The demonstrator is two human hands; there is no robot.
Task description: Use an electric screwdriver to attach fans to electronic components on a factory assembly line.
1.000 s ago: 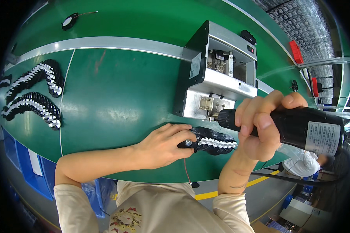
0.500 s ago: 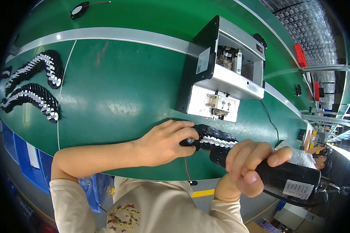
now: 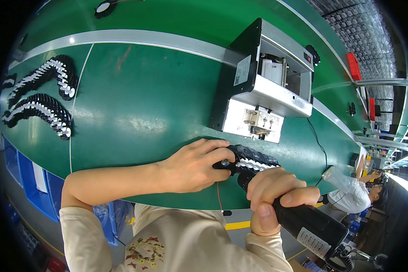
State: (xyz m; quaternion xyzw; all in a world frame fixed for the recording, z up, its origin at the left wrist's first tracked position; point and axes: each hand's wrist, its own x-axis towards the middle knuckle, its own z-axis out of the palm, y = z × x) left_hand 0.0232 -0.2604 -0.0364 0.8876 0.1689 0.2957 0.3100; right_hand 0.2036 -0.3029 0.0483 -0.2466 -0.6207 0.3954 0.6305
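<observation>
My right hand (image 3: 276, 195) is wrapped round a black electric screwdriver (image 3: 299, 217), its tip end pointing left toward my left hand. Thumb and fingers of my left hand (image 3: 199, 165) close on a small black part (image 3: 225, 164) with a shiny round spot, at the table's near edge. A thin red wire (image 3: 219, 197) hangs below it over the edge. Just right of that part lies a row of overlapping black and white parts (image 3: 254, 161), partly covered by my right hand. The screwdriver's very tip is hidden.
Beyond my hands stands a metal and black bench machine (image 3: 263, 81) with a cable (image 3: 319, 143). Curved rows of black and white parts (image 3: 43, 111) lie at left. On the green belt behind is a black part with a white disc (image 3: 105, 8). A co-worker (image 3: 356, 195) sits at far right.
My right hand has moved left and the screwdriver's rear end has swung down toward me. The disc part on the belt has shifted right. A white piece now shows inside the machine.
</observation>
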